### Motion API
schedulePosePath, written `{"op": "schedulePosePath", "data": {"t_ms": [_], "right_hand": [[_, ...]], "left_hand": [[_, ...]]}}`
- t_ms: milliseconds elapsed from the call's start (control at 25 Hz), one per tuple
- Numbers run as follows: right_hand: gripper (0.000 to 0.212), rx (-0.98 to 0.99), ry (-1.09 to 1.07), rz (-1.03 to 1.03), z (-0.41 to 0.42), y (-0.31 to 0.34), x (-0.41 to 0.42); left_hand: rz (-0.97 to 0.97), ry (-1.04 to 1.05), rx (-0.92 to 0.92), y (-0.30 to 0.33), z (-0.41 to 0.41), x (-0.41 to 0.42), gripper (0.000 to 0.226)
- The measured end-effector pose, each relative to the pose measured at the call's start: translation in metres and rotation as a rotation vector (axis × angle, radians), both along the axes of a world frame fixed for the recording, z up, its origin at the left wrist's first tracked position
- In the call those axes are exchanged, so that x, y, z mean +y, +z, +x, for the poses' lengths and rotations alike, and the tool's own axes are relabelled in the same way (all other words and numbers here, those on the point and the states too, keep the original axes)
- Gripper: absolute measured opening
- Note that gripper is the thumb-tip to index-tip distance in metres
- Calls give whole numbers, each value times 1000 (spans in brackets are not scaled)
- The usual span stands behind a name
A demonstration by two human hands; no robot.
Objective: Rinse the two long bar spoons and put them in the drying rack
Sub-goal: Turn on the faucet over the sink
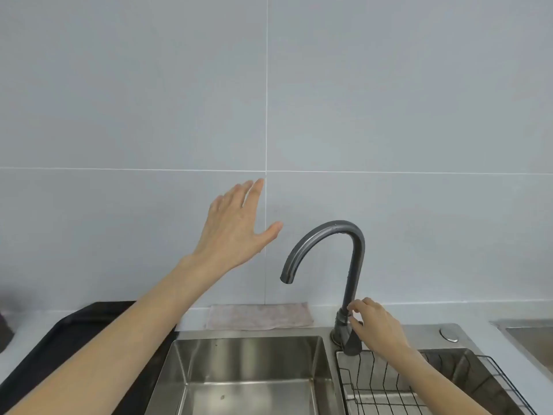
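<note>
A dark grey gooseneck tap [353,259] rises behind the steel sink basin [191,363], its spout turned left over the basin; no water shows. My right hand [377,327] is at the tap's base, fingers closed around the handle there. My left hand [236,226] is raised in front of the tiled wall, fingers spread, holding nothing. A black wire drying rack [389,384] sits in the right basin, below my right wrist. No bar spoons are in view.
A folded pinkish cloth [260,317] lies on the ledge behind the sink. A black tray or mat [68,339] is on the counter to the left. A round steel button [448,335] sits right of the tap. Another steel surface [529,339] is at far right.
</note>
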State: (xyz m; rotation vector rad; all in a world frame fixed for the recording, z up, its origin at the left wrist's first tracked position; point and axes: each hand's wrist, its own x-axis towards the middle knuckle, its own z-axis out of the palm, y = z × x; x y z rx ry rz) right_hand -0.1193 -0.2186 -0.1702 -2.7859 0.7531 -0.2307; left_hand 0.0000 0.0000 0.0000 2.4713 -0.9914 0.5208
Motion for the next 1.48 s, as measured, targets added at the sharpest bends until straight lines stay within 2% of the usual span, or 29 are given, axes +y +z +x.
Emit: {"op": "schedulePosePath", "data": {"t_ms": [160,400,640,920,1480], "right_hand": [[27,33,-23,55,1,-14,-7],[24,-8,-48,104,2,-31,-11],[24,-56,-66,142,2,-35,-14],[23,-76,-84,128,0,-35,-12],[24,-29,-86,87,-8,-37,-9]], "left_hand": [[52,-58,109,-25,-1,-14,68],[29,-102,274,-61,3,-37,55],[-68,-128,344,-73,-3,-50,29],[-126,-154,418,-78,4,-50,26],[-138,-144,395,-82,1,-50,30]]}}
